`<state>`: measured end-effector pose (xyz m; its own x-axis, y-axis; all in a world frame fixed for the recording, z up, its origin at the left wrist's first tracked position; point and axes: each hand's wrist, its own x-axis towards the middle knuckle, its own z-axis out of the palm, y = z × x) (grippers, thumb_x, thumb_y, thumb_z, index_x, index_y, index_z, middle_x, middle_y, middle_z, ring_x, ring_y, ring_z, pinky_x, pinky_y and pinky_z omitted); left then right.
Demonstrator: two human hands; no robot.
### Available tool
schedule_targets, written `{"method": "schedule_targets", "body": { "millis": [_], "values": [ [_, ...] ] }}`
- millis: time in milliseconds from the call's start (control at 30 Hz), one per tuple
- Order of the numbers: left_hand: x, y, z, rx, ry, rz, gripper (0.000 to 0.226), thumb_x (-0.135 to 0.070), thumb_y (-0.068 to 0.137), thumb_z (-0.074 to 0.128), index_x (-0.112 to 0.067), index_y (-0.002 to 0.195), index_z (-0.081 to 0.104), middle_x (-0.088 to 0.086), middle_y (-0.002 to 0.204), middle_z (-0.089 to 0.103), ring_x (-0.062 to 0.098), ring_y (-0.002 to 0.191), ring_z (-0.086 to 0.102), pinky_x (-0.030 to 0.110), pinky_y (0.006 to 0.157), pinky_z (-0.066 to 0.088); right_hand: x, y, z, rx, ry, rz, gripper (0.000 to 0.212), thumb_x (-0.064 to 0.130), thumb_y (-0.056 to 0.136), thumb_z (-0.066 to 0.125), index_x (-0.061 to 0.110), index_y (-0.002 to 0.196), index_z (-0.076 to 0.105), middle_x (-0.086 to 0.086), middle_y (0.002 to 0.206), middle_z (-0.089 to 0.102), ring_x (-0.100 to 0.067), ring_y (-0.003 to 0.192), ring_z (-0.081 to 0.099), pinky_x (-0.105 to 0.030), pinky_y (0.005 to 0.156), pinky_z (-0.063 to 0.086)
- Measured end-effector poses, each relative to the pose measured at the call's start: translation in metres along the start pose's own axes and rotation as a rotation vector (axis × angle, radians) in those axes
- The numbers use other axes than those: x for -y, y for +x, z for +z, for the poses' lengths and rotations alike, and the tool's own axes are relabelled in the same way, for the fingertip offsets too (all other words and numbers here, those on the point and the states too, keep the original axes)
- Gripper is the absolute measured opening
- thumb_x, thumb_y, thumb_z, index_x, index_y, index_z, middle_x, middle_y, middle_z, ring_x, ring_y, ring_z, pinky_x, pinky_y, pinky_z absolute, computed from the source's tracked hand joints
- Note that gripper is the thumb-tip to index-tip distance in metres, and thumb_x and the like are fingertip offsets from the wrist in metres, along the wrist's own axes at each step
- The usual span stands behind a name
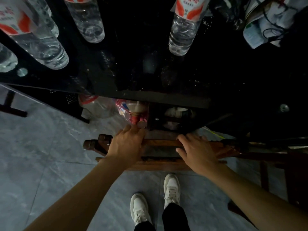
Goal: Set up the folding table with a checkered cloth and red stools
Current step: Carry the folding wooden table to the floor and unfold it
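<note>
Stool (160, 147), dark reddish wood, lying on the grey tiled floor (41, 147) right against the near edge of a black counter (150, 72); two of its leg ends (98, 141) stick out to the left. Whether it is folded or merely tipped over cannot be told in the dim light. Both hands are on it. Left hand (128, 144) laid over the left part of the frame, fingers reaching forward and bent down over the far rail; grip looks closed round the wood, though the fingertips are hidden. Right hand (196, 150) spread flat on the top rail further right, fingers straight and slightly apart, pressing, not curled; grip released. More reddish-brown wooden furniture (275, 157) stands at the right, touching or just beside the stool.

On the counter: several clear water bottles (185, 29) with red-and-white labels, standing upright toward the far edge and left corner; a heap of white cloth or packets with black cord (270, 20) at the far right corner. Under the counter: a crushed plastic bottle (95, 105) and a crumpled red-and-clear wrapper (130, 110) on the floor. Person's white shoes (156, 200) and black trouser legs show at the bottom, standing just behind the stool
</note>
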<state>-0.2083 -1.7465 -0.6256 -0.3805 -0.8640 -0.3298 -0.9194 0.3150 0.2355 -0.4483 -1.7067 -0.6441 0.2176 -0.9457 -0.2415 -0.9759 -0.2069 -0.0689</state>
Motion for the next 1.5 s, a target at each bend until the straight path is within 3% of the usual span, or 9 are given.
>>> {"method": "schedule_targets", "body": {
  "millis": [100, 333, 467, 567, 800, 967, 1033, 1267, 1500],
  "values": [
    [0.008, -0.001, 0.001, 0.109, -0.028, 0.042, 0.017, -0.037, 0.095, 0.048, -0.03, 0.11, 0.05, -0.007, 0.093, 0.049, 0.02, 0.088, 0.06, 0.037, 0.078, 0.052, -0.002, 0.003, -0.007, 0.099, 0.069, -0.008, 0.026, 0.042, 0.095, 0.053, 0.026, 0.115, 0.052, 0.003, 0.108, 0.064, -0.022, 0.098, 0.063, -0.037, 0.079, 0.044],
    [-0.001, -0.053, -0.003, 0.214, -0.096, 0.014, 0.029, -0.029, 0.092, 0.053, -0.033, 0.12, 0.053, -0.003, 0.111, 0.056, 0.025, 0.1, 0.06, 0.038, 0.085, 0.051, 0.015, -0.025, -0.039, 0.35, 0.192, -0.037, 0.026, 0.037, 0.094, 0.058, 0.025, 0.116, 0.052, -0.005, 0.113, 0.064, -0.027, 0.104, 0.061, -0.033, 0.078, 0.045],
    [-0.01, -0.112, -0.036, 0.056, -0.147, -0.02, 0.033, -0.03, 0.091, 0.058, -0.03, 0.124, 0.058, -0.001, 0.119, 0.064, 0.023, 0.106, 0.062, 0.038, 0.093, 0.051, 0.037, -0.056, -0.078, 0.313, 0.191, -0.11, 0.031, 0.035, 0.092, 0.059, 0.025, 0.12, 0.051, -0.004, 0.115, 0.063, -0.027, 0.104, 0.062, -0.038, 0.083, 0.052],
    [-0.015, -0.146, -0.083, 0.015, -0.14, -0.049, 0.033, -0.031, 0.091, 0.056, -0.031, 0.124, 0.056, -0.001, 0.114, 0.064, 0.024, 0.102, 0.063, 0.042, 0.088, 0.052, 0.05, -0.065, -0.123, 0.305, 0.223, -0.17, 0.028, 0.032, 0.091, 0.06, 0.025, 0.117, 0.053, -0.005, 0.113, 0.063, -0.027, 0.103, 0.061, -0.039, 0.083, 0.052],
    [-0.037, -0.242, -0.207, -0.117, -0.1, -0.185, 0.018, -0.031, 0.091, 0.053, -0.027, 0.105, 0.063, -0.004, 0.091, 0.057, 0.019, 0.086, 0.058, 0.039, 0.075, 0.052, 0.086, -0.086, -0.255, 0.249, 0.243, -0.434, 0.011, 0.031, 0.089, 0.063, 0.029, 0.085, 0.054, 0.009, 0.078, 0.058, -0.014, 0.074, 0.061, -0.036, 0.066, 0.053],
    [-0.061, -0.336, -0.263, -0.236, -0.086, -0.354, 0.017, -0.03, 0.092, 0.054, -0.027, 0.105, 0.064, -0.004, 0.09, 0.056, 0.017, 0.084, 0.057, 0.038, 0.07, 0.05, 0.129, -0.115, -0.325, 0.193, 0.272, -0.676, 0.011, 0.027, 0.087, 0.066, 0.03, 0.082, 0.057, 0.012, 0.075, 0.058, -0.002, 0.067, 0.056, -0.023, 0.056, 0.045],
    [-0.067, -0.372, -0.278, -0.284, -0.093, -0.428, 0.015, -0.03, 0.092, 0.054, -0.03, 0.104, 0.063, -0.006, 0.091, 0.056, 0.015, 0.085, 0.056, 0.039, 0.071, 0.05, 0.152, -0.125, -0.348, 0.158, 0.272, -0.757, 0.013, 0.028, 0.085, 0.067, 0.029, 0.077, 0.056, 0.011, 0.072, 0.058, -0.003, 0.066, 0.056, -0.028, 0.057, 0.047],
    [-0.07, -0.501, -0.279, -0.424, -0.043, -0.693, 0.013, -0.035, 0.094, 0.052, -0.037, 0.105, 0.059, -0.013, 0.089, 0.052, 0.01, 0.081, 0.054, 0.026, 0.064, 0.04, 0.26, -0.16, -0.392, 0.162, 0.15, -1.019, 0.008, 0.032, 0.082, 0.063, 0.029, 0.082, 0.056, 0.009, 0.076, 0.06, -0.011, 0.071, 0.059, -0.041, 0.065, 0.053],
    [-0.055, -0.642, -0.234, -0.554, -0.055, -0.89, 0.011, -0.038, 0.093, 0.052, -0.036, 0.103, 0.058, -0.013, 0.087, 0.053, 0.014, 0.08, 0.057, 0.035, 0.062, 0.048, 0.387, -0.234, -0.391, 0.154, 0.034, -1.24, 0.01, 0.025, 0.087, 0.06, 0.029, 0.081, 0.053, 0.01, 0.076, 0.056, -0.013, 0.071, 0.056, -0.034, 0.061, 0.045]
  ]
}}
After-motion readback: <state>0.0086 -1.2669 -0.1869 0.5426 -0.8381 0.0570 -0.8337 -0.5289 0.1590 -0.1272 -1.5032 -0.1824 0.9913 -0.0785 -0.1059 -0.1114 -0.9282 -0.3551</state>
